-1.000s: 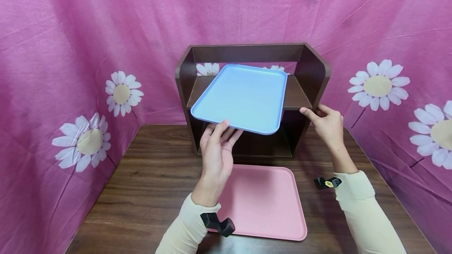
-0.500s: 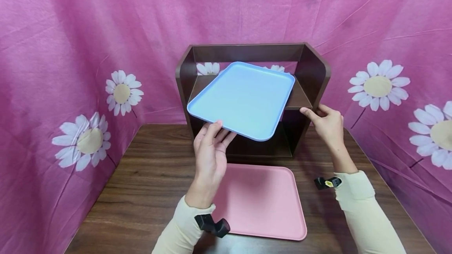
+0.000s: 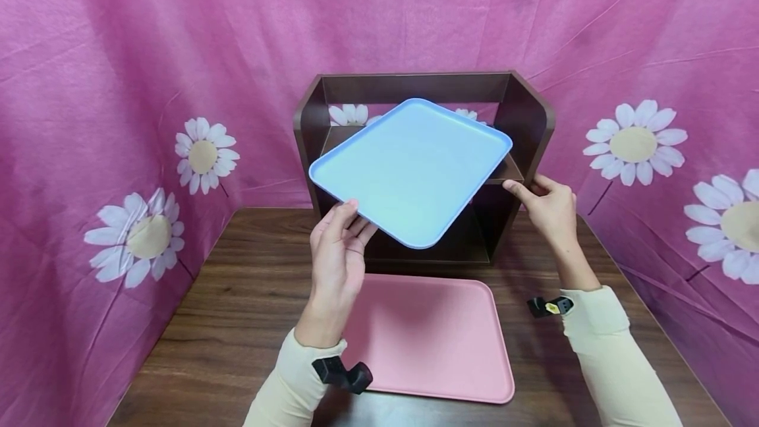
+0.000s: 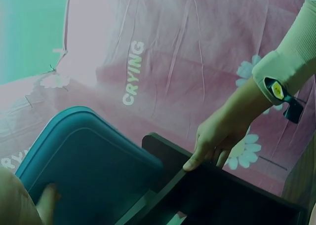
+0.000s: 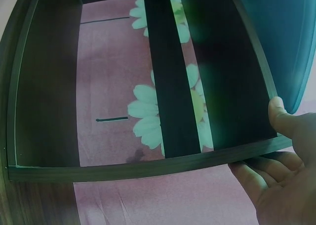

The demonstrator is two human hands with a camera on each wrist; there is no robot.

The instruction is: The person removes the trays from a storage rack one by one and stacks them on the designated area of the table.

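A light blue tray (image 3: 409,173) is held up in front of a dark brown two-level shelf (image 3: 308,117), turned with one corner towards me. My left hand (image 3: 337,262) grips its near left edge, thumb on top and fingers underneath. In the left wrist view the underside of the blue tray (image 4: 89,161) shows beside the shelf. My right hand (image 3: 548,213) holds the shelf's right side, with the thumb at the front edge of the middle board and fingers round the outer face. The right wrist view shows that right hand (image 5: 281,170) pinching the shelf's side panel.
A pink tray (image 3: 439,341) lies flat on the wooden table (image 3: 261,295) before the shelf, partly behind my left forearm. Pink flowered cloth (image 3: 415,12) hangs close behind and along both sides.
My left hand has moved left and slightly down. The blue tray has turned, its far edge swinging right and its near right corner coming lower. My right hand has stayed on the shelf.
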